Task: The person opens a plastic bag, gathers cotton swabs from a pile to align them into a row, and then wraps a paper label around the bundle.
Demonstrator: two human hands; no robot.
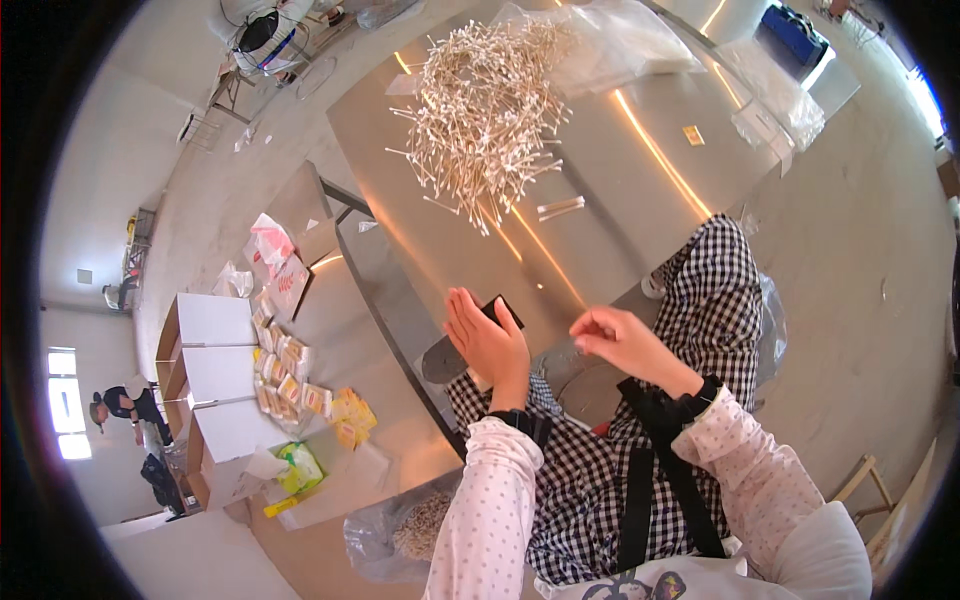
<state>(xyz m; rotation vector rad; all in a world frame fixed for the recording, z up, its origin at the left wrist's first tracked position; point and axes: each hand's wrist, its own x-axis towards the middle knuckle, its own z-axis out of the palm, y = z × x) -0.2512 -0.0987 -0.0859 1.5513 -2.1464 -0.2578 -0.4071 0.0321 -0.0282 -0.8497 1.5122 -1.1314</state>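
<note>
My left hand (490, 345) is raised above my lap near the table's front edge, with its fingers stretched out side by side. Behind its thumb shows a small, flat black thing (503, 312); whether the hand holds it I cannot tell. To the right, my right hand (630, 345) hovers with fingers bent inward and pressed together; what they hold, if anything, is hidden. Beyond both hands, a big loose heap of cotton swabs (490, 110) lies on the shiny metal table (630, 230). A small bundle of swabs (561, 208) rests apart from it.
A clear plastic bag (625, 45) lies behind the heap, and a small yellow packet (694, 135) to its right. At left, a second table carries packed swab bundles (290, 370), white cartons (220, 375) and a green packet (300, 468). A person (135, 405) bends in the far left background.
</note>
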